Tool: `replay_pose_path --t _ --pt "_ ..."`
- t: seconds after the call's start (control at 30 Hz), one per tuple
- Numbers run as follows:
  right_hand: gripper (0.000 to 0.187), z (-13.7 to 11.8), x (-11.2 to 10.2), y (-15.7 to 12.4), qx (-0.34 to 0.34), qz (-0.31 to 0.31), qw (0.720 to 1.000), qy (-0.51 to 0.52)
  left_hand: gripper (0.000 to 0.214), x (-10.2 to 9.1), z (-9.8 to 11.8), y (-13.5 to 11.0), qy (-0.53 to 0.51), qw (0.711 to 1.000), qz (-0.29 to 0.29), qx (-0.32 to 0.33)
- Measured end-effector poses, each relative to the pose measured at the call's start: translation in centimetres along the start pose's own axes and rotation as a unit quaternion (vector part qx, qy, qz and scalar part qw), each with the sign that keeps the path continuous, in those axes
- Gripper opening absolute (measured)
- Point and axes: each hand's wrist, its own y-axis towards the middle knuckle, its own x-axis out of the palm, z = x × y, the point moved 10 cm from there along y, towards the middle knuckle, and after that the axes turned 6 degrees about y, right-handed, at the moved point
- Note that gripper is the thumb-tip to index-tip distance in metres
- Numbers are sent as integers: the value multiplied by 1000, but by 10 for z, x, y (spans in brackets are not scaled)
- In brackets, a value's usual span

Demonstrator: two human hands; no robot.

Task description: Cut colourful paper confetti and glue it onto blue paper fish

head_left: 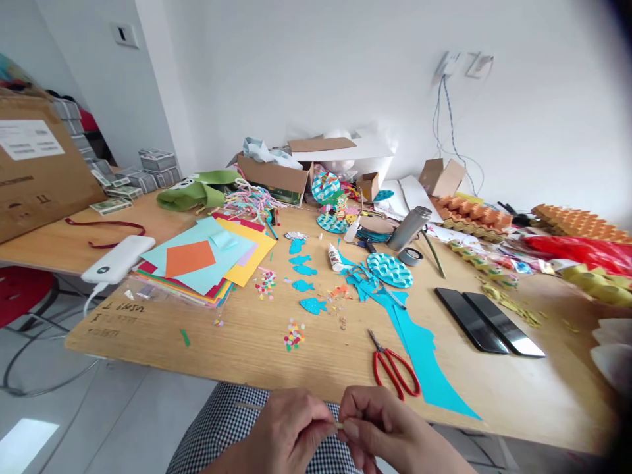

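Observation:
Above my lap, at the table's front edge, my left hand point(296, 428) and my right hand point(382, 424) pinch a thin pale stick point(249, 406). Its far part sticks out left of my left hand, and a short bit shows between my fingertips. Whether it is wood or rolled paper I cannot tell. Red-handled scissors point(395, 368) lie just beyond my right hand with their blades nearly closed. A cut sheet of blue paper point(427, 368) is beside them. Several blue paper fish point(313, 305) form a column farther back, near a pile of paper dots point(295, 334).
Coloured paper sheets point(197, 253) and a white power bank point(118, 259) are on the left. A glue bottle point(334, 257), a blue wavy disc point(390, 270) and a metal flask point(409, 228) stand or lie mid-table. Two phones point(471, 320) and egg cartons point(471, 217) are right.

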Motion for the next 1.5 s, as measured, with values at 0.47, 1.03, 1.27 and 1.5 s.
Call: replay_pose_path --t 0.47,1.03,1.27,1.5 --pt "8 6 -3 2 9 33 999 -21 23 2 0 0 -30 999 -6 28" --pt "7 -10 -13 2 -86 120 989 10 46 72 -37 -28 -519 741 -150 -399" --pt "12 16 -16 15 -109 144 944 277 46 82 -40 -32 -550 708 -126 -424" --pt "15 20 -26 13 -129 179 923 314 42 56 -49 -22 -389 833 -91 -383"
